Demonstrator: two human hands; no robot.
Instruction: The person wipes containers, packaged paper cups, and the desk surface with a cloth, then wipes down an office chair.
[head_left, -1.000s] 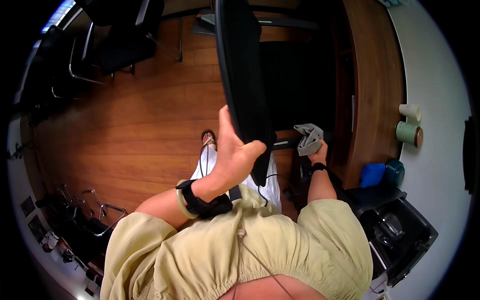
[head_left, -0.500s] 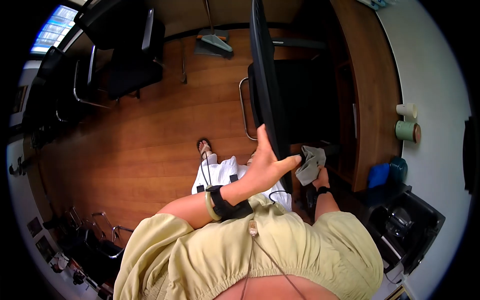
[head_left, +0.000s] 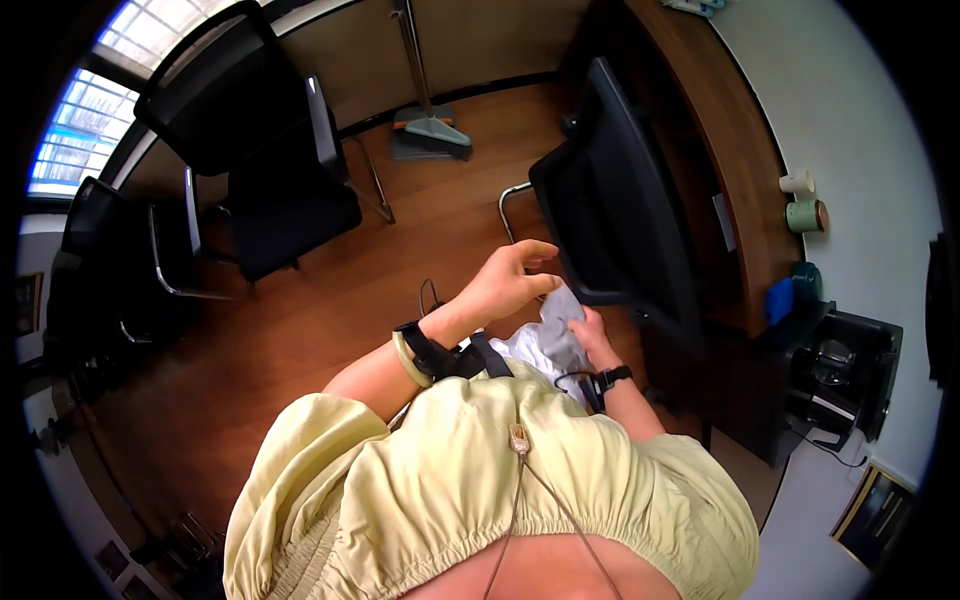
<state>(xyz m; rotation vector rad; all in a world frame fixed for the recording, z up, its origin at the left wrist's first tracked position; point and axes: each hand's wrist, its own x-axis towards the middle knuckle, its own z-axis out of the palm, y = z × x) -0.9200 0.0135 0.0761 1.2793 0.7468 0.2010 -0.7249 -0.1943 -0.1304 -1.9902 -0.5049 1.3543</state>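
Observation:
My left hand [head_left: 505, 285] is held out near the lower edge of a black chair back [head_left: 625, 200], its fingers and thumb apart. Its thumb tip is close to a grey cloth [head_left: 563, 325]; whether they touch is unclear. My right hand [head_left: 597, 342] grips the cloth, which hangs over the white clothing on my lap. The black chair stands beside the wooden desk, its back tilted in view and its seat mostly hidden.
The wooden desk [head_left: 745, 180] runs along the right wall, with a white cup [head_left: 797, 182] and green mug [head_left: 805, 216] beside it. A coffee maker [head_left: 835, 365] stands lower right. Another black chair [head_left: 285, 200] is upper left; a broom [head_left: 435, 128] stands near the far wall.
My left hand has let go of the chair back, which now stands farther right and apart from it. My right hand has brought the cloth leftward, near my left hand. The view has shifted.

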